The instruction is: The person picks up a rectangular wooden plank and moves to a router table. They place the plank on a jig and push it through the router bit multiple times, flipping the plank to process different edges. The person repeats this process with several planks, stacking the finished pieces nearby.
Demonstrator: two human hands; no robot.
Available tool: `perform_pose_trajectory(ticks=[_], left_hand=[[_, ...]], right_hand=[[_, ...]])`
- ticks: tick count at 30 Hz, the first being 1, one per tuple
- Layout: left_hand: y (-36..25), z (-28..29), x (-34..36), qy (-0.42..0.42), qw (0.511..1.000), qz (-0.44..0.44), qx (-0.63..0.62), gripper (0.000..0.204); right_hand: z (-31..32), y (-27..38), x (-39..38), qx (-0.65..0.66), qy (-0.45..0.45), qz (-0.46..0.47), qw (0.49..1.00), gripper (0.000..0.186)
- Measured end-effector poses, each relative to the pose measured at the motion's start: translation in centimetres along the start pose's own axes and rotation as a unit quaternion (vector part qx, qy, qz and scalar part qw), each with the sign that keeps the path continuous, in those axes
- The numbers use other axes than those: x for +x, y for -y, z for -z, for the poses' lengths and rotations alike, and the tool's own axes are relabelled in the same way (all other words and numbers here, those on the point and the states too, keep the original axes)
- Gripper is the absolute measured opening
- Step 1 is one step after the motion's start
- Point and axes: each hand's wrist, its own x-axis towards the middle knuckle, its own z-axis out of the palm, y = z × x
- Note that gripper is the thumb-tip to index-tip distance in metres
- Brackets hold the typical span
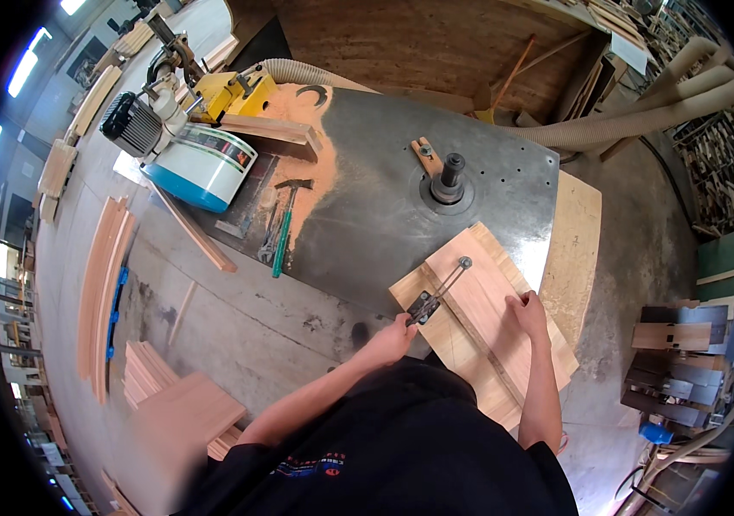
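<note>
A light plywood jig (pixel 446 344) sits on the near right corner of the steel machine table (pixel 358 181), carrying a pinkish board (pixel 470 292) and a metal toggle clamp (pixel 425 305) with a long arm that reaches over the board. My left hand (pixel 394 335) is closed around the clamp's handle at the jig's left side. The fingers of my right hand (pixel 528 311) curl onto the pinkish board at its right side. Beyond the jig stands a dark spindle (pixel 448 179), with a small wooden piece (pixel 425 155) beside it.
A feeder motor unit (pixel 199 168) stands at the table's left, near sawdust (pixel 311 155), a green-handled hammer (pixel 282 236) and wrenches. Stacked strips (pixel 104 292) and boards (pixel 178 396) lie lower left. Ribbed hoses (pixel 590 133) run behind; stacked panels (pixel 676 361) stand right.
</note>
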Motion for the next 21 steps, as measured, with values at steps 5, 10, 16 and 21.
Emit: perform_pose_trajectory(ticks=[5,10,16,21], left_hand=[[0.1,-0.2,0.0,-0.006,1.000,0.002,-0.003,0.052],[0.0,-0.3,0.0,-0.012,1.000,-0.002,-0.006,0.052],[2.7,-1.9,1.6,-0.037,0.998,-0.043,-0.015,0.051],[4.9,-3.4,2.7,-0.098,0.988,-0.120,0.011,0.048]], right_hand=[[-0.2,-0.4,0.3,0.001,0.003,0.026,1.000,0.049],[0.0,-0.9,0.7,0.005,0.008,0.020,1.000,0.048],[-0.4,-0.9,0.2,-0.071,-0.057,0.082,0.993,0.044],[-1.2,0.2,-1.7,-0.093,-0.091,0.068,0.989,0.036]])
